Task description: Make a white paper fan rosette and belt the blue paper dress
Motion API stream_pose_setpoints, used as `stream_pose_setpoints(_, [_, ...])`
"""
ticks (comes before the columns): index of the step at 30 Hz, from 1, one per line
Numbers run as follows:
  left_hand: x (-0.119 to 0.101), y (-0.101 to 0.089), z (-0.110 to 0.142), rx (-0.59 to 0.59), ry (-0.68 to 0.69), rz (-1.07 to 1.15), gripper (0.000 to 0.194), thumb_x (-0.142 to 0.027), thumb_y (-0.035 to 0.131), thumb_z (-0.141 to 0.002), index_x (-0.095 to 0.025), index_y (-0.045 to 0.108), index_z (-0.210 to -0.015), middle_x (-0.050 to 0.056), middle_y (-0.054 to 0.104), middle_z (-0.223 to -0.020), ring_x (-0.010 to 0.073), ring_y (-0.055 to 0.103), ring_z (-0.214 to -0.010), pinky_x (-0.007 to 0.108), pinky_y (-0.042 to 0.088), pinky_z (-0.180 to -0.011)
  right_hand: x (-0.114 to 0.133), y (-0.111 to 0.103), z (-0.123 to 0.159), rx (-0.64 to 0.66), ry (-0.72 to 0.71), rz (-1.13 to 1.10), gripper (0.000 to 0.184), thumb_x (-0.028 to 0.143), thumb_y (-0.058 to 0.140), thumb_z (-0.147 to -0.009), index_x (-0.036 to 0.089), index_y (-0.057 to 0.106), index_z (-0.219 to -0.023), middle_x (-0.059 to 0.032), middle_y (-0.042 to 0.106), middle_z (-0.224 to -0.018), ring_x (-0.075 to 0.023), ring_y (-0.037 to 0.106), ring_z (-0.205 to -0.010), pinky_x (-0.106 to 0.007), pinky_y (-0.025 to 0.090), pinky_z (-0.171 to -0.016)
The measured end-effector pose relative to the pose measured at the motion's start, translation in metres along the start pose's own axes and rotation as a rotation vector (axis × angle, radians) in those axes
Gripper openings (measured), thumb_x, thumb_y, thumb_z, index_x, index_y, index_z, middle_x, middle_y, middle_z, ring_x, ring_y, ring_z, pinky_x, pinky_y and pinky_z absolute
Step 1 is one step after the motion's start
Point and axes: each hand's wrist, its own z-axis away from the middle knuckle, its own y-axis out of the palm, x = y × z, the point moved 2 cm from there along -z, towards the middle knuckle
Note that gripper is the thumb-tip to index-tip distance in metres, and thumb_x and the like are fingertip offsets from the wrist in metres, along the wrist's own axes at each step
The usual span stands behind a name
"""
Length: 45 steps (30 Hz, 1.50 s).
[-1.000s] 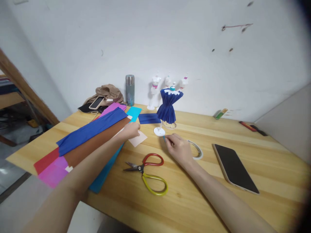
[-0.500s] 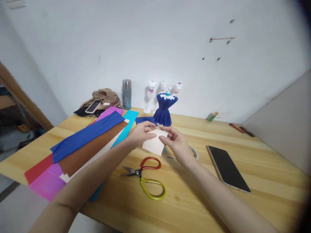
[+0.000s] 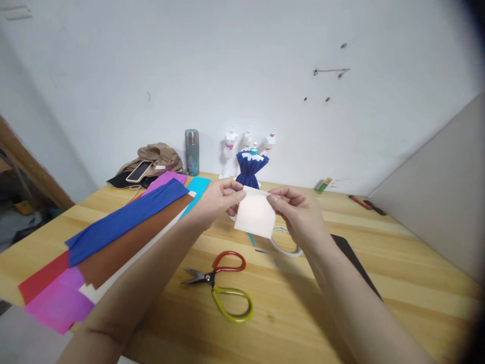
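A small white piece of paper (image 3: pixel 255 215) is held up between my two hands above the table. My left hand (image 3: pixel 222 201) pinches its upper left edge, and my right hand (image 3: pixel 297 210) pinches the upper right corner between thumb and fingers. Just behind it stands a small dress form in a pleated dark blue dress (image 3: pixel 249 169) with a white collar; the lower part is hidden by my left hand and the paper. Scissors (image 3: pixel 209 278) with one red and one yellow handle lie below, blades apart. A roll of tape (image 3: pixel 283 248) rests under my right hand.
Sheets of coloured paper, a blue one (image 3: pixel 129 217) on top, fan out at the left. White mannequins (image 3: pixel 230 144), a flask (image 3: pixel 192 151) and a brown cloth (image 3: pixel 161 155) line the wall. A dark phone (image 3: pixel 354 260) lies partly behind my right forearm.
Both hands have moved apart slightly, and the paper has shifted to the right and turned more upright. The tape roll shows more, while my right arm now covers more of the phone. The view has shifted.
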Motion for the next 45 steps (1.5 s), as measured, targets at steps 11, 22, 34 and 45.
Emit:
stream_pose_setpoints(11, [0.000,0.009,0.010,-0.022,-0.008,-0.162,0.024,-0.023,0.070,-0.078,-0.015,0.054,-0.062,-0.005,0.054,-0.049,0.0068,0.052,-0.046,0.017,0.042,-0.048,-0.002,-0.002,0.009,0.036,-0.029,0.012,0.019,0.040,0.080,-0.066,0.025,0.069,-0.069,0.0007,0.061,-0.058,-0.0148,0.052,-0.054,-0.031,0.043,-0.053])
stream_pose_setpoints(22, [0.013,0.017,0.017,0.129,-0.119,-0.098,0.011,-0.018,0.069,-0.076,-0.010,0.066,-0.084,0.000,0.062,-0.054,0.0095,0.056,-0.040,0.019,0.041,-0.041,0.004,0.001,0.017,-0.039,-0.223,0.104,0.012,0.037,0.077,-0.075,0.027,0.070,-0.072,-0.0034,0.069,-0.076,-0.0203,0.064,-0.070,-0.036,0.053,-0.065])
stream_pose_setpoints(34, [0.016,0.002,0.010,0.038,-0.151,0.338,0.016,-0.022,0.060,-0.085,-0.012,0.065,-0.097,0.008,0.074,-0.078,0.0153,0.070,-0.058,0.023,0.053,-0.053,0.005,0.004,0.023,0.231,-0.501,0.388,0.011,0.037,0.071,-0.084,0.028,0.078,-0.081,-0.0082,0.070,-0.122,-0.0291,0.063,-0.119,-0.050,0.049,-0.102])
stream_pose_setpoints(45, [0.028,0.007,0.008,0.084,-0.071,0.371,0.031,-0.036,0.078,-0.079,-0.010,0.066,-0.092,0.007,0.070,-0.082,0.0162,0.067,-0.073,0.029,0.058,-0.065,-0.006,0.007,0.021,0.088,-0.269,0.305,0.014,0.032,0.073,-0.076,0.025,0.074,-0.088,-0.0065,0.076,-0.099,-0.0235,0.070,-0.086,-0.040,0.056,-0.078])
